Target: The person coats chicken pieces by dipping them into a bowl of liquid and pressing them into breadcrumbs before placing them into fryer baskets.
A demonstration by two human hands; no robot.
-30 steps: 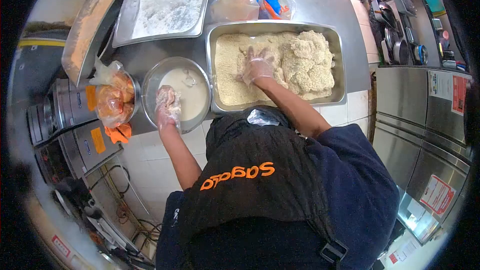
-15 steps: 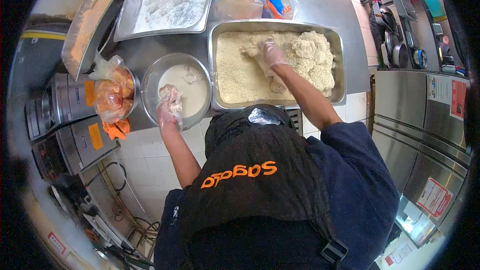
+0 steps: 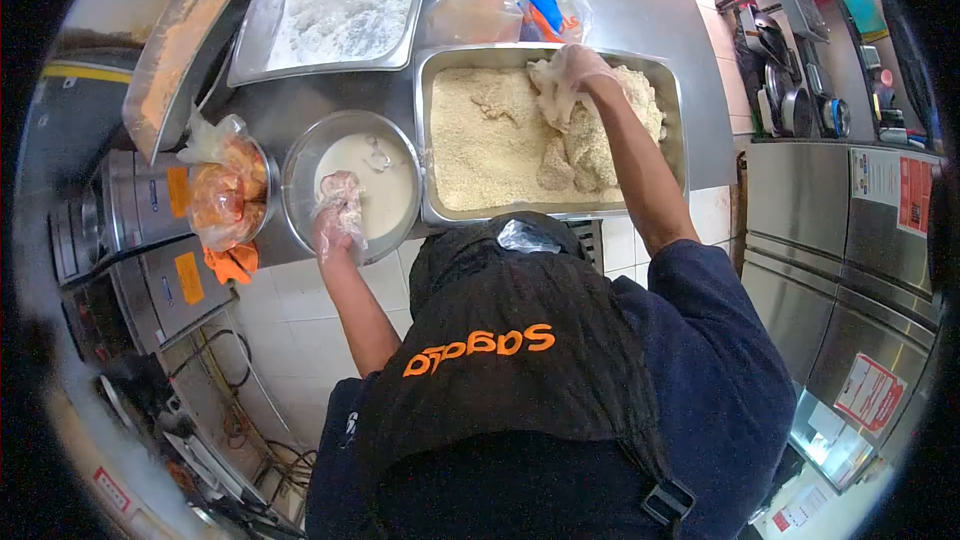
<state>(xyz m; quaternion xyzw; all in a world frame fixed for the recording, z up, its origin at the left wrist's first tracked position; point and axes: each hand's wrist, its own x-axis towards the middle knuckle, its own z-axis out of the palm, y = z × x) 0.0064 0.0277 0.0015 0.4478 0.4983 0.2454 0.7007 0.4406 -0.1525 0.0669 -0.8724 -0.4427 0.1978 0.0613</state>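
Note:
My left hand [image 3: 338, 215], in a clear plastic glove smeared with white batter, hangs over a round bowl [image 3: 293, 165] of white liquid batter. Its fingers look curled; whether a piece of meat is among them cannot be made out. My right hand [image 3: 585, 70], gloved too, is at the far side of a deep metal tray [image 3: 640, 208] of pale crumbs [image 3: 480, 155]. The fingers bend down, and a pale crumb-covered lump [image 3: 550, 95] shows beside them, partly hidden. Below my forearm lie a pile of crumb-coated pieces [image 3: 590, 145] and a darker coated piece [image 3: 555, 168].
A tray of white flour [image 3: 345, 5] stands at the back left. Beside the bowl sits a container with bagged orange-coloured pieces [image 3: 225, 195]. Plastic bags [image 3: 480, 10] lie behind the crumb tray. Steel refrigerator doors [image 3: 800, 210] and a shelf of pans [image 3: 790, 90] are on the right.
My right hand has moved right and away from me, from the middle of the crumbs to the tray's far side by the pile. My left hand stays over the batter bowl, barely shifted.

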